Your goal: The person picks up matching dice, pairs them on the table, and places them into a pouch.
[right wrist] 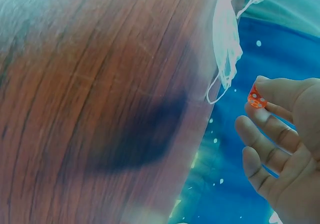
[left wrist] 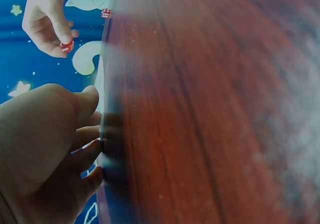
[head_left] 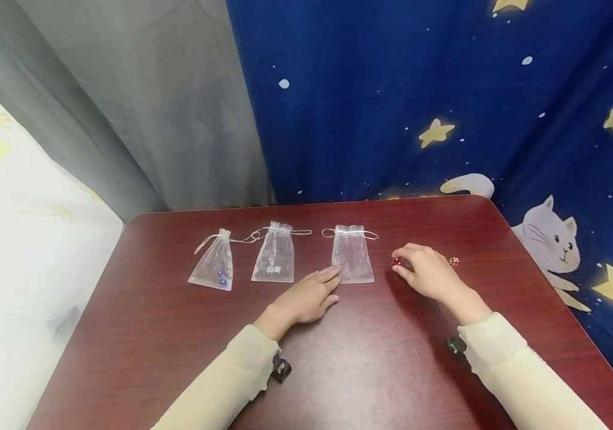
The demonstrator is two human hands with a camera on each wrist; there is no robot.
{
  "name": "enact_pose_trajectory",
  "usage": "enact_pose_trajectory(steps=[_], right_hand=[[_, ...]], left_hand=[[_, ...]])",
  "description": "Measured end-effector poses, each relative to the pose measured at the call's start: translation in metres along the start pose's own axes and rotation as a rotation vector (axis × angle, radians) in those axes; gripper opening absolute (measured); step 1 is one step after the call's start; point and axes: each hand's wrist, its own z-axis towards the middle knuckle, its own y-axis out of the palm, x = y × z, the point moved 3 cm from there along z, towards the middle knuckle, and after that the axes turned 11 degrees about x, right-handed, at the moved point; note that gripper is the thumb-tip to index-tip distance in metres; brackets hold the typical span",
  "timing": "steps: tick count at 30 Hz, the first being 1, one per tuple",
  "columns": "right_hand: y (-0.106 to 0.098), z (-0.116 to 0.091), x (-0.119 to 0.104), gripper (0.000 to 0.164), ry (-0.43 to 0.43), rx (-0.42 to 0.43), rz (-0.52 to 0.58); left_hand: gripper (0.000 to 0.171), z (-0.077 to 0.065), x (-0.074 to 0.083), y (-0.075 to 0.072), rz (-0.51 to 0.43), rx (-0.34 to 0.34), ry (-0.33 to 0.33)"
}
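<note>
My right hand (head_left: 423, 270) pinches a translucent red die (right wrist: 257, 97) with white pips between thumb and index finger, its other fingers loosely bent. My left hand (head_left: 309, 297) lies palm down on the table with fingers extended, fingertips at the lower left corner of a sheer white drawstring bag (head_left: 353, 258). That bag lies flat, its cords looped out at both sides of the top. Just beyond the right hand, red dice (head_left: 454, 261) with white pips sit on the table, partly hidden by the hand in the head view.
Left of the hands lie two more sheer bags: one (head_left: 279, 251) with white dice (head_left: 273, 270) inside, another (head_left: 215, 263), drawn in at the neck, with blue dice (head_left: 223, 278). The dark red wooden table (head_left: 339, 370) ends at a curtain (head_left: 349, 101) behind.
</note>
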Motion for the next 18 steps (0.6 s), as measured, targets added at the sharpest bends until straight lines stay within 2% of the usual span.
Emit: enact_pose_trajectory(steps=[9, 18], right_hand=[[0.003, 0.000, -0.012, 0.022, -0.037, -0.019, 0.014], [0.003, 0.003, -0.025, 0.024, -0.060, -0.036, 0.032]], left_hand=[[0.052, 0.000, 0.001, -0.002, 0.018, 0.015, 0.015], [0.049, -0.001, 0.001, -0.001, -0.003, 0.012, 0.011]])
